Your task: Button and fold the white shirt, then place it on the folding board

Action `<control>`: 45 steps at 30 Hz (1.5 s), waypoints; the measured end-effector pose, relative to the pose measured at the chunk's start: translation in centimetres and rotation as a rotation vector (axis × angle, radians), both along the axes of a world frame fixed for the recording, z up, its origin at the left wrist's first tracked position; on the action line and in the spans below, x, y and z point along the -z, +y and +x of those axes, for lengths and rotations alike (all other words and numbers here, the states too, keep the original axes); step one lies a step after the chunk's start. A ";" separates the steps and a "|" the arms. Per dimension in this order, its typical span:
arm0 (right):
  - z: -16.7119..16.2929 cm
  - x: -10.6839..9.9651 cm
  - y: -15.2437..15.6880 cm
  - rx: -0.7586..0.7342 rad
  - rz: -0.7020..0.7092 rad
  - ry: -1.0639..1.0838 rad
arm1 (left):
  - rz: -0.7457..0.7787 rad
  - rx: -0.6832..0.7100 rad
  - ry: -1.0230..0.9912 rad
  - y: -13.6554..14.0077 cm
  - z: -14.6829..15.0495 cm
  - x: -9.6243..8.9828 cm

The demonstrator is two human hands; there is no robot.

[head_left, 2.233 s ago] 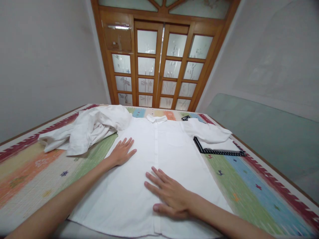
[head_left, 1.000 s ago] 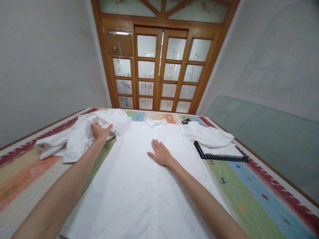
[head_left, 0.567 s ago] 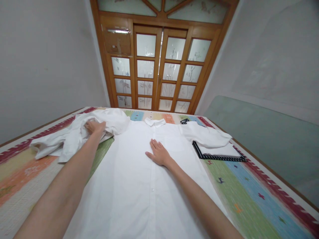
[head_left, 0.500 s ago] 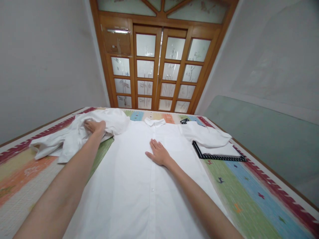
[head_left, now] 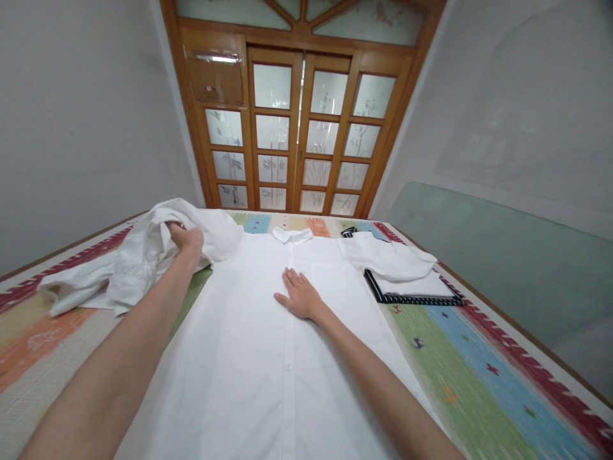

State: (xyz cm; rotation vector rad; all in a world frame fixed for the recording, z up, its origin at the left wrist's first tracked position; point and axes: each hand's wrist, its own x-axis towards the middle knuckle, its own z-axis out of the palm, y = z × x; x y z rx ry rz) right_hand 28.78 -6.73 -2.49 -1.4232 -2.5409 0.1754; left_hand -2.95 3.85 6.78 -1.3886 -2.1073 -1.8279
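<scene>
A white button-front shirt (head_left: 239, 358) lies spread out flat, its collar (head_left: 292, 236) at the far end. My right hand (head_left: 301, 294) rests palm down on its chest, fingers stretched and close to the button strip. To the left, my left hand (head_left: 186, 236) has its fingers curled into a bunched white garment (head_left: 138, 262), pulling part of it up in a raised fold. Some of its fingertips are hidden in the cloth. This garment meets the shirt's left shoulder area, and I cannot tell where one ends. On the right, the shirt's short sleeve (head_left: 402, 255) extends outward.
Under the sleeve lies a folded white cloth with a black patterned border (head_left: 416, 298). Everything is on a colourful striped cover (head_left: 460, 377). A grey-green padded board (head_left: 502, 255) stands along the right side. Wooden doors with glass panes (head_left: 297, 128) rise beyond the far edge.
My left hand has closed further into the bunched white garment and lifted a fold of it higher. My right hand stays flat on the shirt. The view has shifted slightly.
</scene>
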 end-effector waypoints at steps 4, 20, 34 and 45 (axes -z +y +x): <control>0.0 0.1 0.0 0.002 0.012 0.017 | -0.201 0.088 0.237 -0.7 4.8 -0.2; 1.6 2.5 3.4 0.242 0.037 0.914 | -0.482 0.629 0.945 -6.2 15.4 8.2; -6.4 -5.6 5.2 0.141 0.345 0.151 | -0.374 0.758 1.020 -5.2 15.0 9.5; -5.1 -7.8 7.1 0.393 0.201 0.637 | -0.518 0.609 0.815 -5.4 14.7 9.0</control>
